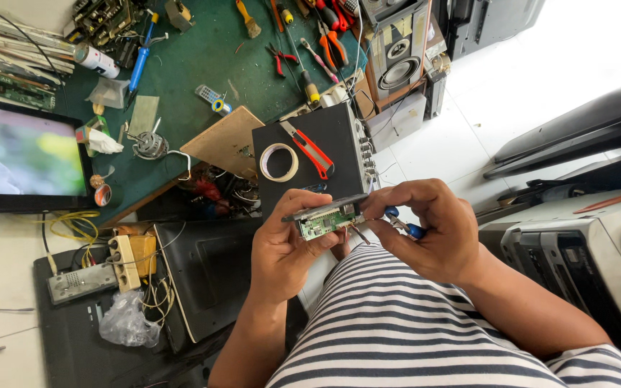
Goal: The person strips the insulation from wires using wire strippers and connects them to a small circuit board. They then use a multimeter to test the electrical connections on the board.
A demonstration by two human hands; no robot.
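My left hand (285, 248) grips a small green circuit board (323, 222) fixed to a dark flat panel (325, 206), held up in front of my striped shirt. My right hand (433, 230) pinches the board's right end and also holds a blue-handled tool (405, 228), its tip hidden behind my fingers. Thin wires hang beneath the board. Just beyond my hands stands a black box (332, 147) with a roll of tape (279, 162) and a red utility knife (310, 149) lying on top.
A green workbench (195, 65) carries pliers, screwdrivers, a blue pen-shaped tool and a small motor. A lit screen (23, 154) stands at the left. A speaker (397, 54) sits behind the box. Grey equipment (583, 244) lies at the right, with a power strip (123, 262) and tangled wires at lower left.
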